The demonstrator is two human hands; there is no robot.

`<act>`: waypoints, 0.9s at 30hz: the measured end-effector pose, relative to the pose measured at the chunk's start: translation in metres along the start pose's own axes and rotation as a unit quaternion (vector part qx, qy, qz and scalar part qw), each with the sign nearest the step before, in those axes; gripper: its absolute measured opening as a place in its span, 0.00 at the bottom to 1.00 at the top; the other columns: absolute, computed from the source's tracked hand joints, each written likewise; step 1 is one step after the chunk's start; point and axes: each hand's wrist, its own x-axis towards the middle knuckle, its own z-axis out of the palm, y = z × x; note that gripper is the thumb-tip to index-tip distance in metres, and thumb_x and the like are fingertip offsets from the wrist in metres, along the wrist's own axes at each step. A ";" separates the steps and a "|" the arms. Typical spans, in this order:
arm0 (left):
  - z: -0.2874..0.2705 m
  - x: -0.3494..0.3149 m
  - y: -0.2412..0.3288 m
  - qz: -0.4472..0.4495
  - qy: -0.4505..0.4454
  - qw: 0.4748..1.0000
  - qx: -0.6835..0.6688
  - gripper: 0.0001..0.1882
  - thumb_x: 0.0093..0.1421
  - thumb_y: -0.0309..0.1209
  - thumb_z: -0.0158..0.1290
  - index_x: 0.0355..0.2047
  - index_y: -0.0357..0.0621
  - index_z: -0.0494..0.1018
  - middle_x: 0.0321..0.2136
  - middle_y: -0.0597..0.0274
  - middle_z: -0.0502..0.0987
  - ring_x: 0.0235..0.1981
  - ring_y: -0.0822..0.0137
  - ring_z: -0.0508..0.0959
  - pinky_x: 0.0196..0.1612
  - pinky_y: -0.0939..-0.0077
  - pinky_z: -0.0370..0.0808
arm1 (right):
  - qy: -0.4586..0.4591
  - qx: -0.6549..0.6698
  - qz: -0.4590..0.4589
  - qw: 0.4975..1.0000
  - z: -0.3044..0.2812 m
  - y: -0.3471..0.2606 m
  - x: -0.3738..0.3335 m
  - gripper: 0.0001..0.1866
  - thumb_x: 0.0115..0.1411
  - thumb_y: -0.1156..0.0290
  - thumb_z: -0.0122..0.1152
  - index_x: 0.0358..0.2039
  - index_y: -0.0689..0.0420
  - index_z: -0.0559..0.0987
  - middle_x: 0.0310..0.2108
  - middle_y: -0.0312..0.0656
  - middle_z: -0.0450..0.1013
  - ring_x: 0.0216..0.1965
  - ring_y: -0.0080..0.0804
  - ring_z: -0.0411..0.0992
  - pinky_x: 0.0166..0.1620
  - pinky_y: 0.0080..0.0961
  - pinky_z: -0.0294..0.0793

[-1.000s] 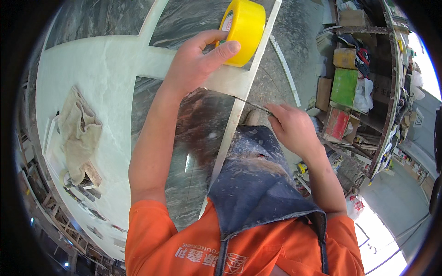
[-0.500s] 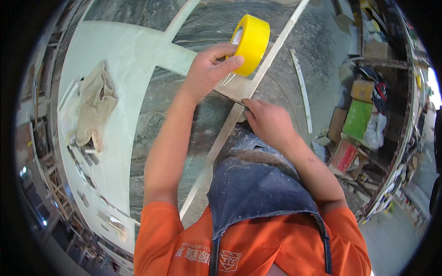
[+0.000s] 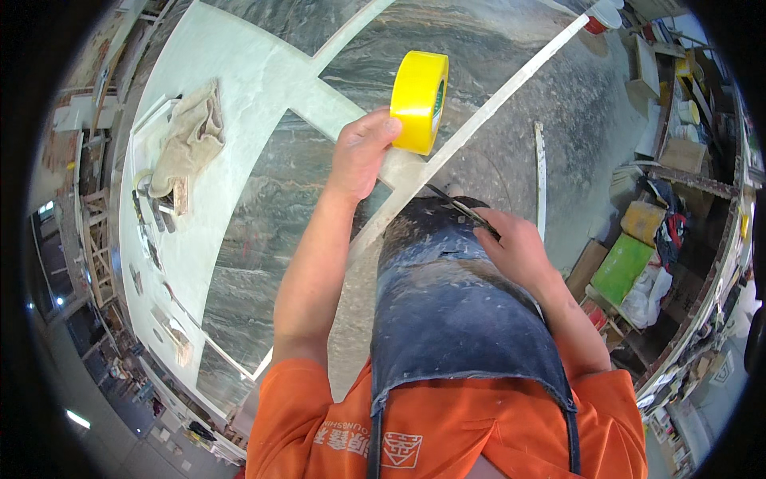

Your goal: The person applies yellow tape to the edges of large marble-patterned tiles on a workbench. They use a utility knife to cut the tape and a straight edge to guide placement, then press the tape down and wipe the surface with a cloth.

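Note:
A thick roll of glossy yellow tape (image 3: 415, 100) is gripped at its lower left side by my left hand (image 3: 363, 152), thumb against its face. The roll is up over the front edge of the panel (image 3: 307, 88), whose pale bands cross dark, veined stone-like areas. My right hand (image 3: 515, 243) is closed round a slim, dark, knife-like tool (image 3: 463, 209). Its thin end points up and left toward the panel's edge strip, above my dark blue apron (image 3: 455, 319). Part of its handle is hidden in my fingers.
A beige cloth glove (image 3: 191, 140) lies at the panel's left, with hand tools (image 3: 155, 209) beside it. A long pale strip (image 3: 541, 176) is on the floor at right. Farther right, a shelf holds boxes, including a green one (image 3: 622, 267), and bags.
My right hand has drawn the tool back from the panel's edge, right and down toward my body. The tape roll has turned in my left hand and sits lower.

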 end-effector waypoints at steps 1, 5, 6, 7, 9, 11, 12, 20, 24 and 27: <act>0.002 -0.004 0.005 0.007 0.014 1.000 0.005 0.20 0.68 0.34 0.57 0.54 0.30 0.78 0.52 0.58 0.80 0.53 0.67 0.77 0.60 0.71 0.70 | 0.004 0.005 -0.005 1.000 -0.004 0.001 -0.001 0.17 0.62 0.69 0.62 0.52 0.55 0.80 0.42 0.54 0.80 0.44 0.58 0.77 0.45 0.45 0.77; -0.003 -0.042 0.043 0.065 0.086 0.991 0.084 0.22 0.66 0.34 0.60 0.54 0.30 0.78 0.52 0.59 0.79 0.54 0.66 0.78 0.60 0.70 0.70 | 0.010 0.027 -0.002 1.000 -0.020 0.003 0.008 0.18 0.62 0.68 0.62 0.53 0.56 0.81 0.42 0.55 0.80 0.44 0.59 0.77 0.45 0.44 0.77; -0.009 -0.054 0.053 0.086 0.106 0.984 0.118 0.22 0.65 0.34 0.61 0.54 0.30 0.78 0.53 0.58 0.79 0.54 0.66 0.78 0.60 0.69 0.70 | 0.010 0.032 0.007 0.999 -0.023 0.005 0.012 0.18 0.62 0.68 0.62 0.53 0.56 0.81 0.42 0.56 0.79 0.44 0.59 0.77 0.46 0.44 0.77; -0.010 -0.068 0.064 0.086 0.147 0.969 0.178 0.22 0.64 0.34 0.62 0.54 0.31 0.78 0.53 0.57 0.79 0.54 0.65 0.78 0.60 0.69 0.71 | 0.032 0.026 0.000 0.999 -0.024 0.009 0.017 0.18 0.62 0.68 0.62 0.52 0.56 0.81 0.42 0.56 0.79 0.44 0.59 0.77 0.46 0.44 0.77; -0.014 -0.097 0.087 0.082 0.233 0.923 0.295 0.23 0.62 0.34 0.65 0.53 0.32 0.79 0.54 0.54 0.79 0.55 0.62 0.78 0.60 0.68 0.71 | 0.072 0.018 -0.017 0.997 -0.025 0.018 0.037 0.18 0.62 0.67 0.62 0.52 0.57 0.81 0.41 0.57 0.79 0.44 0.59 0.77 0.46 0.45 0.77; -0.046 -0.131 0.086 0.089 0.293 0.833 0.461 0.23 0.59 0.35 0.67 0.50 0.33 0.80 0.54 0.50 0.79 0.55 0.57 0.78 0.61 0.65 0.71 | 0.090 -0.049 -0.039 0.994 -0.033 0.012 0.061 0.19 0.62 0.68 0.61 0.54 0.56 0.80 0.44 0.57 0.79 0.45 0.60 0.77 0.48 0.47 0.77; -0.061 -0.149 0.078 0.088 0.324 0.773 0.538 0.23 0.57 0.35 0.68 0.49 0.33 0.80 0.54 0.48 0.78 0.55 0.55 0.78 0.61 0.64 0.71 | 0.109 -0.072 -0.067 0.989 -0.035 0.011 0.075 0.19 0.62 0.69 0.61 0.54 0.56 0.80 0.45 0.57 0.79 0.46 0.60 0.77 0.48 0.47 0.77; -0.095 -0.220 0.034 0.060 0.382 0.548 0.742 0.23 0.54 0.41 0.69 0.46 0.42 0.80 0.51 0.54 0.80 0.59 0.44 0.73 0.61 0.48 0.69 | 0.187 -0.238 -0.162 0.939 -0.048 0.010 0.200 0.22 0.61 0.71 0.60 0.57 0.55 0.77 0.48 0.55 0.77 0.50 0.58 0.75 0.52 0.49 0.74; -0.101 -0.226 0.021 0.093 0.378 0.566 0.727 0.22 0.52 0.38 0.69 0.45 0.43 0.80 0.50 0.56 0.79 0.62 0.45 0.71 0.62 0.46 0.68 | 0.234 -0.322 -0.214 0.892 -0.043 -0.002 0.216 0.24 0.59 0.73 0.60 0.58 0.60 0.76 0.53 0.55 0.74 0.55 0.58 0.70 0.59 0.50 0.69; -0.107 -0.224 0.020 0.070 0.360 0.595 0.715 0.22 0.52 0.39 0.69 0.46 0.47 0.81 0.54 0.58 0.77 0.66 0.46 0.67 0.62 0.44 0.66 | 0.228 -0.312 -0.257 0.886 -0.014 -0.022 0.199 0.25 0.59 0.72 0.62 0.58 0.63 0.75 0.57 0.58 0.73 0.58 0.60 0.69 0.62 0.51 0.67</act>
